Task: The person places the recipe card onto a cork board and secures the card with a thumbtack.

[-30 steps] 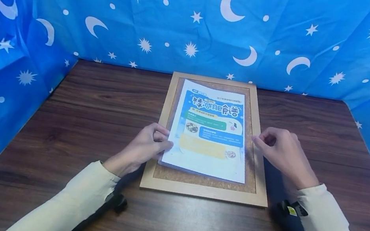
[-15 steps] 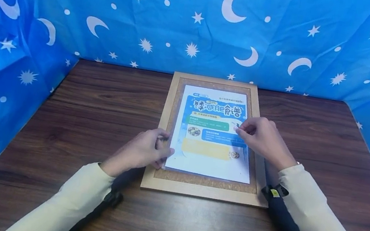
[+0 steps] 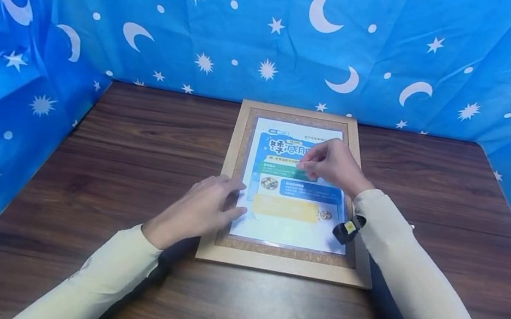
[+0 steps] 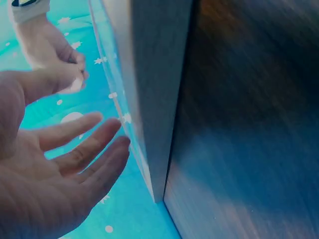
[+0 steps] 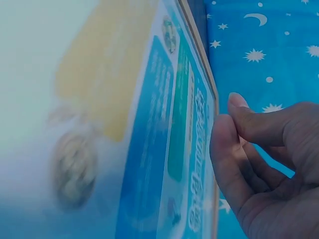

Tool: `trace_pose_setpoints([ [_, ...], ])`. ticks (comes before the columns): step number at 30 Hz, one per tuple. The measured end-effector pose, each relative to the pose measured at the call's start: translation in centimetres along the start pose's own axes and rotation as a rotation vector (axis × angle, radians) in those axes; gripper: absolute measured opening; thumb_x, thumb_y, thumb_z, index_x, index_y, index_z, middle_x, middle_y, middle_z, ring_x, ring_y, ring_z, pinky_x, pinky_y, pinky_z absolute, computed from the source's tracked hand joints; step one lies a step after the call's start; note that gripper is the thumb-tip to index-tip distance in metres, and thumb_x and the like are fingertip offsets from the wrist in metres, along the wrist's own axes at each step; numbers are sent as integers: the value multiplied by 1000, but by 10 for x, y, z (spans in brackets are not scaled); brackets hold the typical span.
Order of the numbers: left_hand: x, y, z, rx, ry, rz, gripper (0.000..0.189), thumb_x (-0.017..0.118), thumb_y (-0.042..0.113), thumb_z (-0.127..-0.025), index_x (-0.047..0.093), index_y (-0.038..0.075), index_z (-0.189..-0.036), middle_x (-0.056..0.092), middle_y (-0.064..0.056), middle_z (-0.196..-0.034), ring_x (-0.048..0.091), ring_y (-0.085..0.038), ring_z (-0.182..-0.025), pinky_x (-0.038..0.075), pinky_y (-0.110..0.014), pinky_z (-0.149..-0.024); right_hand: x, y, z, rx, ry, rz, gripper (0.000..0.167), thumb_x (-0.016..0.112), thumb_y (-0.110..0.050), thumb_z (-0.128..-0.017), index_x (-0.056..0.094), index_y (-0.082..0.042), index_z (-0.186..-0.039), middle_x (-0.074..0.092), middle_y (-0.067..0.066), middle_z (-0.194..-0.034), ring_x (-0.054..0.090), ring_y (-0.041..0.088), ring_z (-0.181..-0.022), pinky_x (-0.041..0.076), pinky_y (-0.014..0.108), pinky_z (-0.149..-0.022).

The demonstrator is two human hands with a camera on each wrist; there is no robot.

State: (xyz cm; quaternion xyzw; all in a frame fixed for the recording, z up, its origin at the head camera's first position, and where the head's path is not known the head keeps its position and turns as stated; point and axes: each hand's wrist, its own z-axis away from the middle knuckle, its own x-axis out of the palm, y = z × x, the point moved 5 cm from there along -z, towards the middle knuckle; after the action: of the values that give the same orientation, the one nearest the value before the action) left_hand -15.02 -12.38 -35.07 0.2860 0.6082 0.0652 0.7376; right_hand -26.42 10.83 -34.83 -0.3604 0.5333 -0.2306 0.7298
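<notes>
Poster (image 3: 284,203) lies on corkboard (image 3: 284,265) beneath the right hand (image 3: 335,165).

Pale glare whitens the tabletop (image 3: 164,140) toward its near edge in the bright head view, while the dimmer, bluish right wrist view partly blurs the recipe poster (image 5: 142,109).
</notes>
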Motion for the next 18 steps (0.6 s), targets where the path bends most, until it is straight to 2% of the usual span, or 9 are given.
trace_pose_setpoints([
  [2, 3, 0, -1, 52, -53, -53, 61, 73, 32, -95, 54, 3, -145, 56, -15, -139, 53, -30, -127, 48, -46, -104, 5, -3, -9, 13, -27, -58, 11, 73, -14, -95, 78, -4, -97, 75, 14, -96, 73, 23, -81, 60, 36, -82],
  [5, 10, 0, -1, 109, -161, -77, 72, 71, 40, -95, 44, 4, -152, 30, -17, -163, 21, -35, -152, 25, -52, -120, 12, -6, -21, 27, -67, -132, 14, 72, -11, -96, 77, 0, -102, 74, 14, -101, 74, 23, -84, 60, 35, -84],
  [7, 14, -1, -1, 133, -221, -84, 78, 69, 45, -96, 38, 6, -156, 19, -14, -167, 8, -32, -155, 18, -51, -122, 17, -7, -28, 38, -86, -172, 15, 71, -9, -96, 76, 2, -104, 73, 15, -102, 73, 23, -84, 60, 33, -84],
  [10, 18, -1, -2, 155, -270, -105, 82, 67, 49, -96, 32, 9, -159, 11, -12, -169, 0, -30, -155, 15, -51, -123, 22, -9, -36, 55, -93, -219, 15, 70, -8, -96, 76, 3, -104, 73, 16, -100, 72, 22, -82, 60, 31, -81],
  [18, 20, -3, 0, 150, -312, -151, 85, 68, 49, -95, 29, 11, -160, 9, -11, -169, 1, -29, -155, 15, -49, -123, 34, -18, -59, 61, -77, -309, 11, 70, -2, -95, 73, 5, -103, 72, 19, -100, 71, 23, -81, 60, 29, -77],
])
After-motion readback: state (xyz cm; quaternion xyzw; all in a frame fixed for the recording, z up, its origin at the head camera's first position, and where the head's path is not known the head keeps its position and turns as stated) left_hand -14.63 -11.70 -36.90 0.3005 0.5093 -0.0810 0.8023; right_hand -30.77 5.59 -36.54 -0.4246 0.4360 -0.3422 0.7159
